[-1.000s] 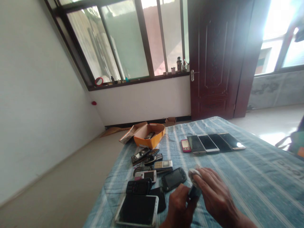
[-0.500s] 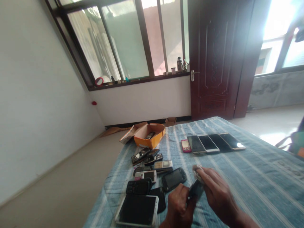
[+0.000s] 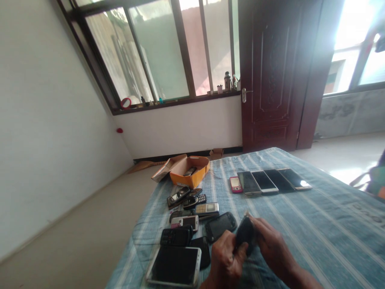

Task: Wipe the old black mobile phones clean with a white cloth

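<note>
Both hands meet low in the head view over the striped blue cloth. My left hand is closed round the lower end of a small dark phone. My right hand is closed against the phone's right side; the white cloth it held is hidden now. Just left lies a heap of old phones, with a black touchscreen phone nearest my hands and a large white-edged phone at the near edge.
A row of several phones lies further back on the cloth, a small red one at its left end. An orange box with a phone inside sits at the far left corner. Behind are a dark door and barred windows.
The dark phone has turned up so its broad face shows between my hands. The white cloth seen under my right fingers is out of sight now. The hands shifted slightly left.
</note>
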